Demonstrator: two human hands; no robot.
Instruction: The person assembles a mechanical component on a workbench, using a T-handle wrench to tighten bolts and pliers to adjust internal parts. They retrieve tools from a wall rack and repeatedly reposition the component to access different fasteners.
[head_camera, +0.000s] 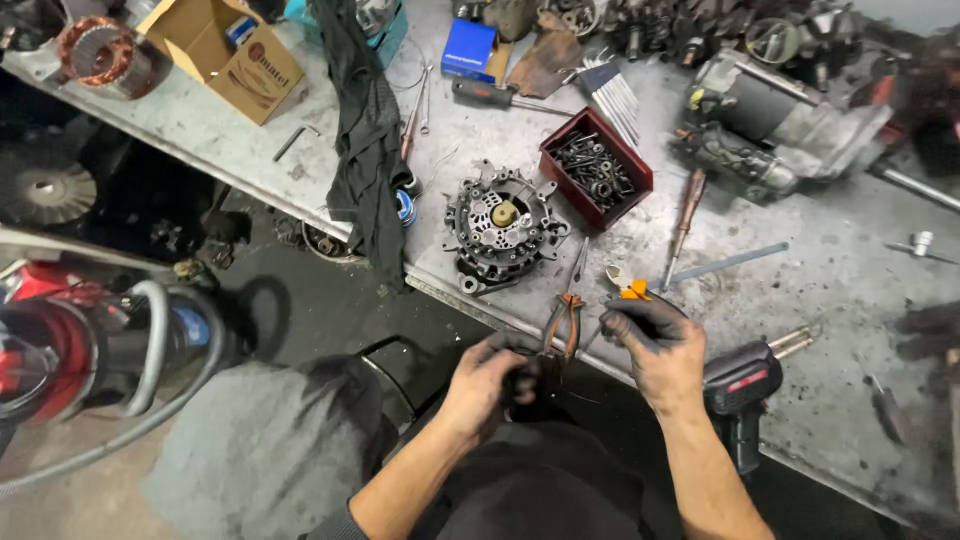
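Red tray (560, 135) holds bolts (595, 172); cardboard box (262, 80) lies open.

Small dark part in left hand (490, 385): mostly covered by fingers, shape not readable. Right hand (655, 345): grip on thin item unclear, too small to tell. Red-black power tool (742, 385): lower handle cut off behind forearm. Red machine (60, 340) at left edge: blurred, cropped. Contents of red tray (596, 155): too small to sort individually.
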